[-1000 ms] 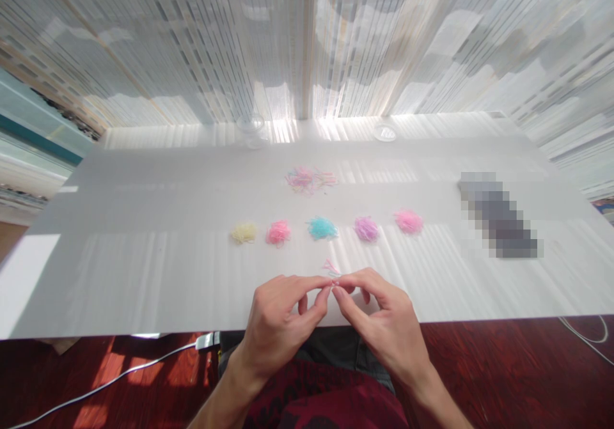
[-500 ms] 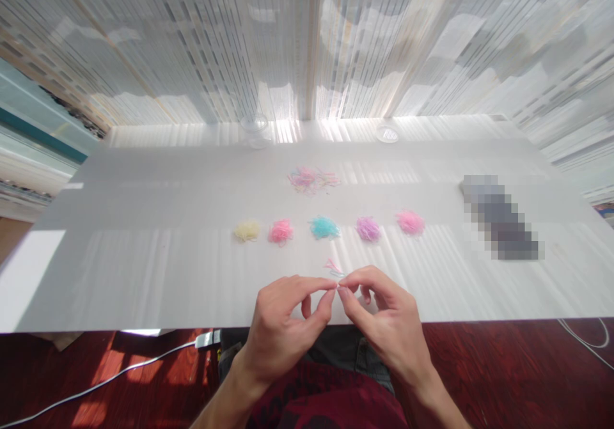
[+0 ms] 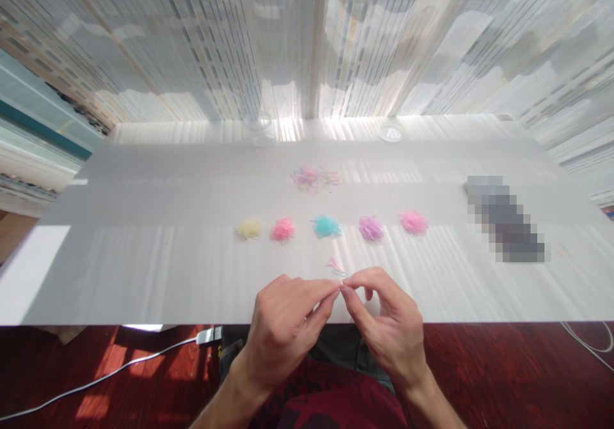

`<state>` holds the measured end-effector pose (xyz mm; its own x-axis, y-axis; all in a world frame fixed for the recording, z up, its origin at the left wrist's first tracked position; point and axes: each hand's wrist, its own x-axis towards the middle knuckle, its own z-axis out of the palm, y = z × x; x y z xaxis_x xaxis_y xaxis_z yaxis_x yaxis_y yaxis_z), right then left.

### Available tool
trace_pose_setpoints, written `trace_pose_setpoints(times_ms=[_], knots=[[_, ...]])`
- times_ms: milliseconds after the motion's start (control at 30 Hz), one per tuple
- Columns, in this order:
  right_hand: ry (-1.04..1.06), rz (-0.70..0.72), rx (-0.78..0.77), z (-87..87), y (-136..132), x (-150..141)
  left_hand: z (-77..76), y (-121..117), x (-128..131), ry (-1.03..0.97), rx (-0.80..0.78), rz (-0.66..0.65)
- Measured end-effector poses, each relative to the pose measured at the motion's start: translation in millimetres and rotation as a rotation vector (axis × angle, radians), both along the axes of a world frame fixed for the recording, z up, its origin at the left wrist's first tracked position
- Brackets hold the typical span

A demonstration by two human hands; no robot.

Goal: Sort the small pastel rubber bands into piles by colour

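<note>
My left hand (image 3: pixel 292 314) and my right hand (image 3: pixel 386 320) meet fingertip to fingertip above the table's near edge. Both are closed in a pinch, and whatever lies between the tips is too small to name. Just beyond the fingers are a few loose pink and pale strands (image 3: pixel 334 265). Farther off, small heaps of thin strands form a row: a yellow heap (image 3: pixel 249 228), a coral-pink heap (image 3: pixel 283 229), a turquoise heap (image 3: pixel 327 226), a purple heap (image 3: pixel 371 228) and a light pink heap (image 3: pixel 413 222). Behind them lies a mixed-colour pile (image 3: pixel 314 178).
A clear round container (image 3: pixel 259 130) stands at the back of the white table (image 3: pixel 144 275), and a clear lid (image 3: pixel 391 133) lies to its right. A pixelated dark object (image 3: pixel 506 219) rests on the right side. Striped sheer curtains (image 3: pixel 307 45) hang behind the table.
The fingers of my left hand have drawn closer together, narrowing the gap between thumb and forefinger. The whole view has shifted slightly. The heaps stay as they were.
</note>
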<state>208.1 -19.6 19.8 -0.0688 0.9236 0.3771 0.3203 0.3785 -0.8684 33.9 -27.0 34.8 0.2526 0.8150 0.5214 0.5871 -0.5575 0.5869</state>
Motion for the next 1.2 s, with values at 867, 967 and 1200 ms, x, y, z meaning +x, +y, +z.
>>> trace_pose_setpoints(times_ms=[867, 967, 1200], knots=[[-0.362, -0.106, 0.234, 4.9, -1, -1, -1.9, 7, 7, -0.332, -0.429, -0.013], [-0.294, -0.113, 0.075, 7.8, 5, 6, -3.8, 11, 8, -0.331, -0.425, 0.023], [-0.385, -0.286, -0.206, 21.0, 56, 45, -19.3, 13, -1, -0.234, -0.333, 0.099]])
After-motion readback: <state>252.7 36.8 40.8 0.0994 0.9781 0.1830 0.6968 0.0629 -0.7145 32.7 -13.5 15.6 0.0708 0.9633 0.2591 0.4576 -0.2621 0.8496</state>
